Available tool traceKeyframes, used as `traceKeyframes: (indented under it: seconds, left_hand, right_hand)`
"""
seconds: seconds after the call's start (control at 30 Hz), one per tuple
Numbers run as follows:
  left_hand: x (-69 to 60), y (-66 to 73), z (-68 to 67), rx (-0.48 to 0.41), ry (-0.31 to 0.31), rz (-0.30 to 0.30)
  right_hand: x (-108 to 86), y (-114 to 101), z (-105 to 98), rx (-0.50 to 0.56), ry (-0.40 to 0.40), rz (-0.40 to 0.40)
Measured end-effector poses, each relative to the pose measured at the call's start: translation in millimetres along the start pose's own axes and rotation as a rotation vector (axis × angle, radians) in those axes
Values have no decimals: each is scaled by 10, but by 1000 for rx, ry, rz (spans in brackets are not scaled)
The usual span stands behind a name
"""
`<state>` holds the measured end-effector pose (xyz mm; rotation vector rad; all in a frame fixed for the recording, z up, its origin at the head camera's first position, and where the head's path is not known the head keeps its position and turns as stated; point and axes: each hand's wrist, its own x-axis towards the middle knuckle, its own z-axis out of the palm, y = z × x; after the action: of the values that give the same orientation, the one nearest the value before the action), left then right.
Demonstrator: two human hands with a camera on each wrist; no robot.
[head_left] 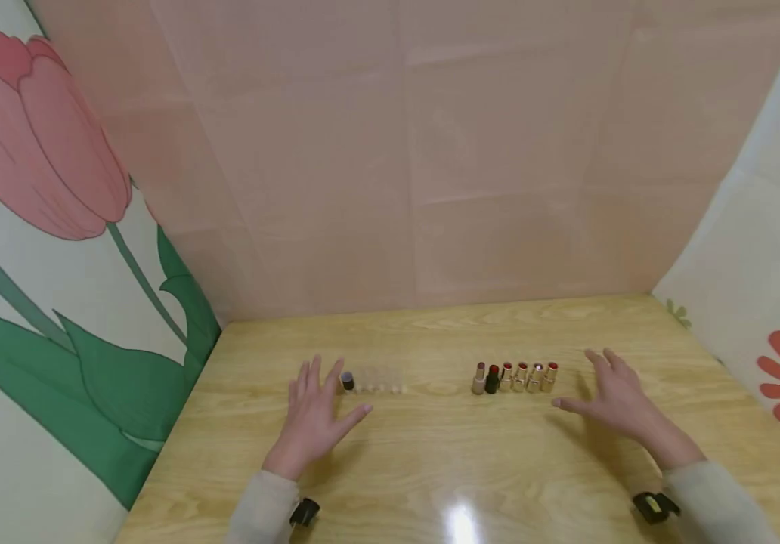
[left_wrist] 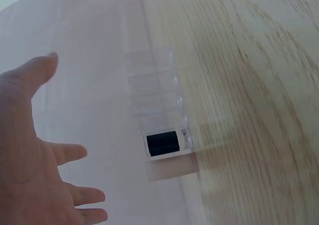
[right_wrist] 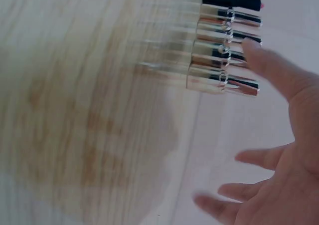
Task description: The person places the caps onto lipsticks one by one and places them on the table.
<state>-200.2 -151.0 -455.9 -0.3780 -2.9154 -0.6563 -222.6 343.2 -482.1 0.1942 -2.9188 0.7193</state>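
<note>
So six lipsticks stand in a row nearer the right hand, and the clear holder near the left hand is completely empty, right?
Not quite: the clear holder isn't empty. The left wrist view shows a black cylinder in its end compartment. Six lipsticks do stand nearer the right hand.

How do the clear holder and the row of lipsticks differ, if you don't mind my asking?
The clear holder is see-through, while the row of lipsticks shows gold and black.
The holder has one dark item at its left end in the head view; the row has six pieces side by side.
The holder is nearer the left hand, the row nearer the right hand.
Both stand on the wooden table.
</note>
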Motion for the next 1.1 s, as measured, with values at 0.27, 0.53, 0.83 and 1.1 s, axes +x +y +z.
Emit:
traceKeyframes:
  seconds: [0.27, 0.53, 0.83, 1.1]
  left_hand:
    - [37, 47, 50, -9, 148, 73]
    - [116, 137, 51, 14, 223, 107]
    - [232, 368, 237, 85, 63, 225]
    - [465, 624, 438, 309, 80, 333]
  right_hand:
    - [117, 55, 15, 88, -66, 1]
    - [186, 95, 77, 232, -143, -20]
    - [205, 112, 140, 238, -175, -19]
    - [238, 105, 184, 256, -178, -12]
